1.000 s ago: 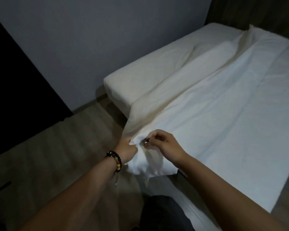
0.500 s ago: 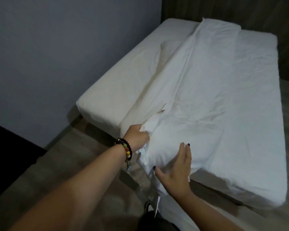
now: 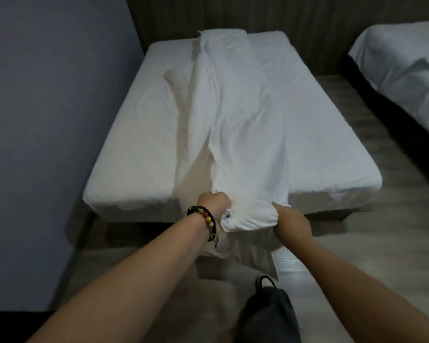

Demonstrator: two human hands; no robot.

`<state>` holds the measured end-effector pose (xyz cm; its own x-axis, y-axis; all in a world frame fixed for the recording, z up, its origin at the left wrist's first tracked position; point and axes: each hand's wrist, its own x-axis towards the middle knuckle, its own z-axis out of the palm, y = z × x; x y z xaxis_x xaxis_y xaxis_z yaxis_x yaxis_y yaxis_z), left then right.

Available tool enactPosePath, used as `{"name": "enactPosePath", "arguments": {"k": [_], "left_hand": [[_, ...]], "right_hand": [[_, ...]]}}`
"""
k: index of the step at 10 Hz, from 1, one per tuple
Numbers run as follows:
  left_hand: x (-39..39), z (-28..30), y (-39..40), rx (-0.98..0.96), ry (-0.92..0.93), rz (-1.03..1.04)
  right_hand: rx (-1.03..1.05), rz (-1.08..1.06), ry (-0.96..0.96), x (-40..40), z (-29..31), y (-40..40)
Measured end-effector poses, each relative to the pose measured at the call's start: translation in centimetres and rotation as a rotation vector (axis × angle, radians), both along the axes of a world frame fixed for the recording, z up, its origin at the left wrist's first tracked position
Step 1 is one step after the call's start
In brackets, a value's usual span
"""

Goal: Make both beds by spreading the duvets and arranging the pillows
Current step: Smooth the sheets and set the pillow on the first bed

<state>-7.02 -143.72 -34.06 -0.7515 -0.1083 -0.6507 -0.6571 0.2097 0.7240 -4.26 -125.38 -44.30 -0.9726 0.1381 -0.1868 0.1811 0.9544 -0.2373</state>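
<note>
A white duvet [image 3: 243,115] lies bunched lengthwise along the middle of the near bed [image 3: 139,154], from the head end to the foot. Its foot end hangs over the mattress edge toward the floor. My left hand [image 3: 213,203], with a beaded bracelet on the wrist, grips the duvet's bottom edge on the left. My right hand [image 3: 291,222] grips the same edge on the right, with a gathered roll of fabric stretched between both hands. No pillow is plainly visible on this bed.
A second bed [image 3: 404,70] with rumpled white bedding stands at the right across a strip of wooden floor [image 3: 357,134]. A blue-grey wall [image 3: 47,120] runs close along the near bed's left side. A dark wood panel backs both beds.
I have shifted from the bed's left corner to its foot, facing it squarely. My right hand went from resting flat on the duvet to gripping its edge. The second bed came into view.
</note>
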Motion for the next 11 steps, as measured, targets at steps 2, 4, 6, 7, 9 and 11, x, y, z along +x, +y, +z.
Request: {"name": "enactPosePath", "arguments": {"k": [2,4,6,7,9,11], "left_hand": [[3.5,4.2,-7.7,-0.111,0.144,-0.121],[5.2,0.8,-16.6,-0.373,0.064,-0.178],[6.7,-2.2,-17.6,-0.334,0.066,-0.151],[5.5,-3.0,-18.1,-0.352,0.025,-0.179],[5.4,-8.2,-18.5,-0.366,-0.092,-0.134],[3.6,-14.0,-17.7,-0.358,-0.109,0.016]], "right_hand": [[0.366,0.193,0.029,5.6,7.6,-4.8],[0.455,0.467,0.033,7.1,9.9,-12.5],[0.433,0.46,-0.121,8.5,5.9,-13.6],[0.431,0.501,-0.034,7.8,6.5,-12.9],[0.383,0.579,-0.187,7.1,3.4,-13.3],[0.083,0.493,-0.162,5.7,-3.9,-11.0]]}}
